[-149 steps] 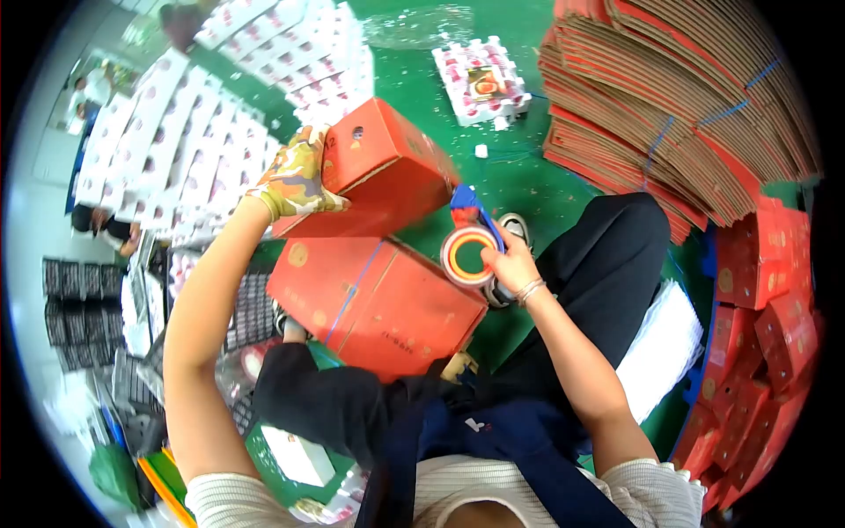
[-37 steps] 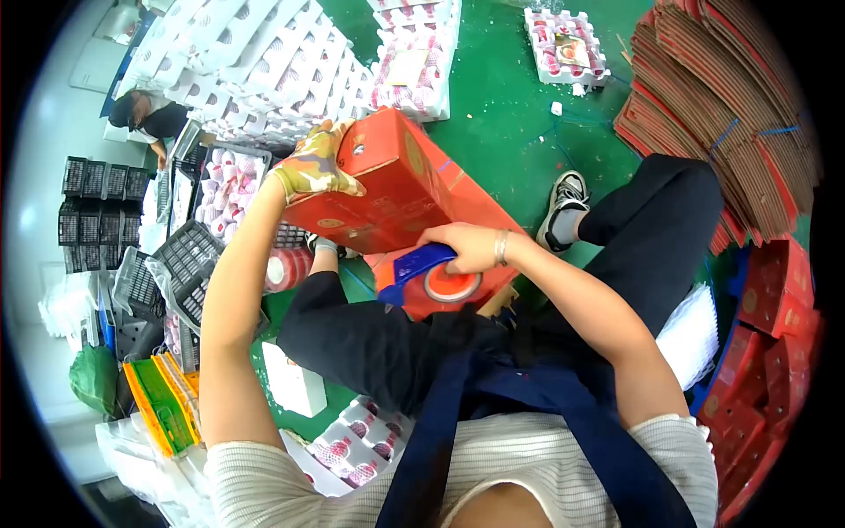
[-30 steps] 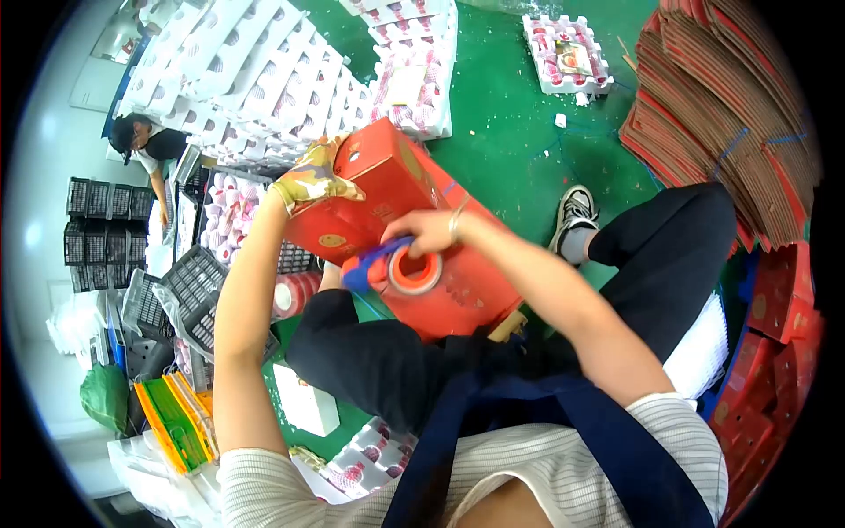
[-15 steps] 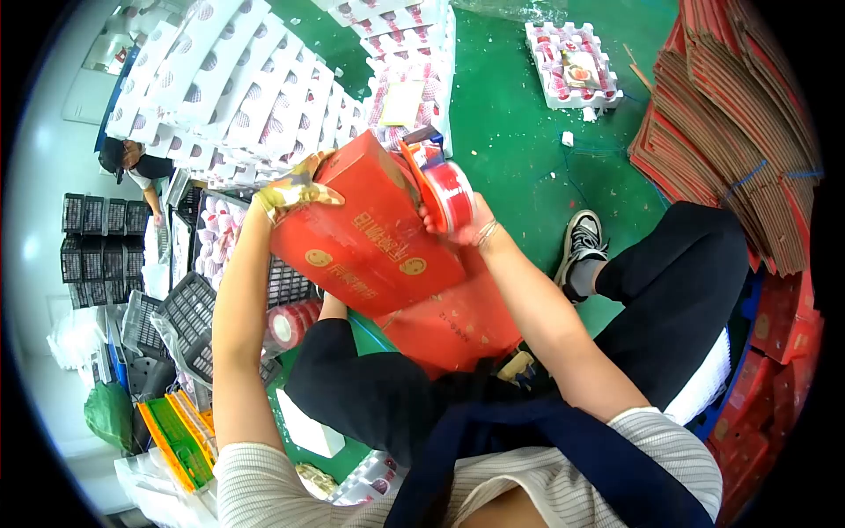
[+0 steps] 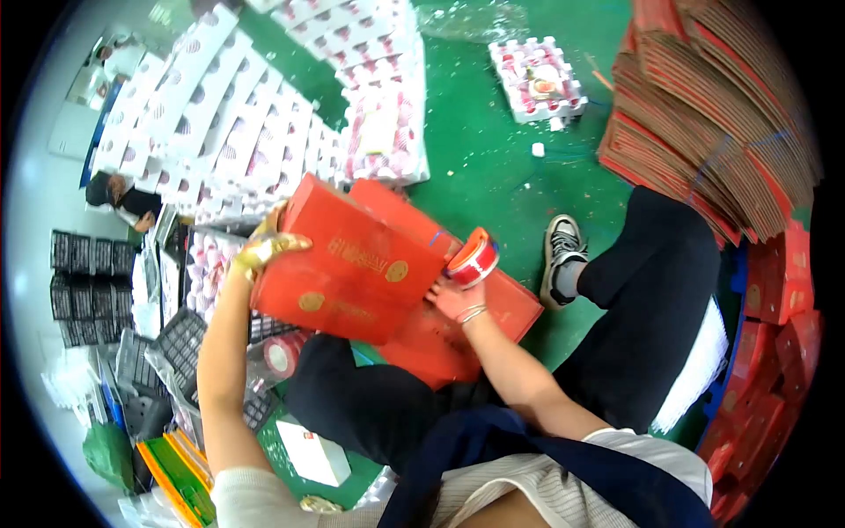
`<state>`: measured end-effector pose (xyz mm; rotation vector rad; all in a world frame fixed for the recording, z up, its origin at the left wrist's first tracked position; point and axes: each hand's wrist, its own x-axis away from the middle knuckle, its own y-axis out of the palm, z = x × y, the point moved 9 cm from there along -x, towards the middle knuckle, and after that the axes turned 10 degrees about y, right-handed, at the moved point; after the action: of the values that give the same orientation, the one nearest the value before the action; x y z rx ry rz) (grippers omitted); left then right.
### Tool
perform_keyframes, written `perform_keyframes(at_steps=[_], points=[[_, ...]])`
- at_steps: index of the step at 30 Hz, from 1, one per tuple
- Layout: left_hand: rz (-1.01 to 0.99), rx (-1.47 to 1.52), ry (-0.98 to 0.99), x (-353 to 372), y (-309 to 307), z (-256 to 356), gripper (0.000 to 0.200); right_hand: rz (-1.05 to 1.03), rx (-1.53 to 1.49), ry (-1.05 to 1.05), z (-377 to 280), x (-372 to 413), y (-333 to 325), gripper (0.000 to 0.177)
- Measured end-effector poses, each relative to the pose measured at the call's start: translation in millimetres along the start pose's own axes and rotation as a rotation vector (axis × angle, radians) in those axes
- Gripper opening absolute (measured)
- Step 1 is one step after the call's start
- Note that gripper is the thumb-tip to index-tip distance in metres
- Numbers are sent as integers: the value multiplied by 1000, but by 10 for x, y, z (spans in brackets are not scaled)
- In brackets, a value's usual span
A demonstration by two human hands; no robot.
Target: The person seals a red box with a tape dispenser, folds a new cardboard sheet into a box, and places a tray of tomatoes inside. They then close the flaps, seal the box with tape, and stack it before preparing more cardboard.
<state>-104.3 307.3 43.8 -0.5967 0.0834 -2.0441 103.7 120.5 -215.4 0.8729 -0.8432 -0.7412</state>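
Note:
A red printed carton (image 5: 352, 264) is tilted up in front of me. My left hand (image 5: 268, 251), in a yellowish patterned glove, grips its far left edge, fingers bent over the side. At the right end of the carton, my bare right hand (image 5: 456, 301) is closed around the lower part of a tape dispenser (image 5: 475, 261) with an orange frame and a red-and-white roll. Its fingertips are against the carton's edge; part of the grip is hidden. Another red carton surface (image 5: 506, 308) shows below, between my legs.
White foam trays of netted fruit (image 5: 220, 106) stand stacked at the upper left. A single fruit tray (image 5: 539, 79) lies on the green floor. Flattened cartons (image 5: 687, 132) are piled at right. Black crates (image 5: 92, 273) and a person (image 5: 123, 198) are at left.
The carton has turned and shifted lower, and another red panel now shows behind it. My right hand has moved down with the tape dispenser, which has tilted. My left hand has lowered with the carton.

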Motion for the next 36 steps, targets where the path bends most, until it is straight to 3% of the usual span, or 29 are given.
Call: perform_keyframes(at_steps=[1,2,3,4,5,6,7,8,10,11,13,14,15,16,17,18,19,20,22,24,26,28,29,30,31,32,33,35,36], points=[[56,-1,-15,112,146,47,94,7,-77,-6,52,-75,-122,53],[100,-92,8,257,326,113,97,62,-158,-210,-16,-90,-160,42],[72,476,64,336,365,6,99,159,-92,-257,-22,62,8,34],[148,216,209,509,411,186,100,62,-26,-289,-159,223,233,29],[198,241,186,812,597,621,94,-18,42,-330,-264,550,640,29],[227,-133,445,978,828,1183,79,14,-40,-343,-487,655,659,29],[160,88,525,1189,1228,1666,73,-36,129,-439,-718,1048,1047,31],[40,123,573,1034,1568,1896,73,-284,238,-412,-907,1431,1499,32],[-126,378,587,950,2081,2216,68,-325,408,-719,-1173,2637,2535,30],[-184,488,570,938,2289,2356,65,-536,479,-746,-1377,3202,2971,31],[-266,720,541,1001,2651,2542,61,-535,605,-906,-1531,4653,3608,28],[-255,681,731,985,3075,2699,60,-458,689,-1126,-1553,5441,3871,26],[-488,284,1411,1335,3581,3199,58,-345,800,-1346,-1641,6204,4096,24],[-332,435,1361,1115,4128,3234,87,-281,840,-1533,-1600,7012,4279,21],[-382,470,1293,1099,4846,3520,96,-238,1422,-1843,-1354,7793,4521,20],[-720,790,1173,1541,5757,3952,97,118,961,-1877,-1268,8535,4610,19],[-833,879,759,1791,6602,4225,85,196,1022,-1875,-1214,9194,4836,19],[-1264,1178,491,2289,7278,4489,41,535,966,-2044,-1391,10116,4979,22],[-1282,760,427,2767,8460,4692,50,630,927,-2252,-905,10923,5129,33],[-1279,-119,465,2836,9224,4367,73,640,772,-2476,-432,11554,4940,33],[-1514,-49,497,3100,8935,4109,92,669,631,-2644,-127,12024,4695,34],[-1761,58,480,3082,8443,3694,99,545,817,-2635,-143,12059,4093,35],[-1697,-117,588,2903,8201,3471,95,552,752,-2587,-174,11648,3736,36],[-1755,-65,728,2655,7880,3258,83,570,915,-2345,-470,11410,3319,35],[-1704,-23,658,2409,7538,3122,71,640,852,-2308,-565,10931,2940,32],[-1438,-240,648,1981,7292,2891,60,637,798,-2100,-896,10591,2403,30],[-1236,-312,834,1601,6979,2757,54,759,572,-1960,-756,9818,2274,32],[-998,-69,685,1282,6222,2673,54,792,430,-1837,-1498,9262,1077,36],[-877,-65,685,1079,5861,2561,55,860,466,-1837,-1496,8834,1008,37]])
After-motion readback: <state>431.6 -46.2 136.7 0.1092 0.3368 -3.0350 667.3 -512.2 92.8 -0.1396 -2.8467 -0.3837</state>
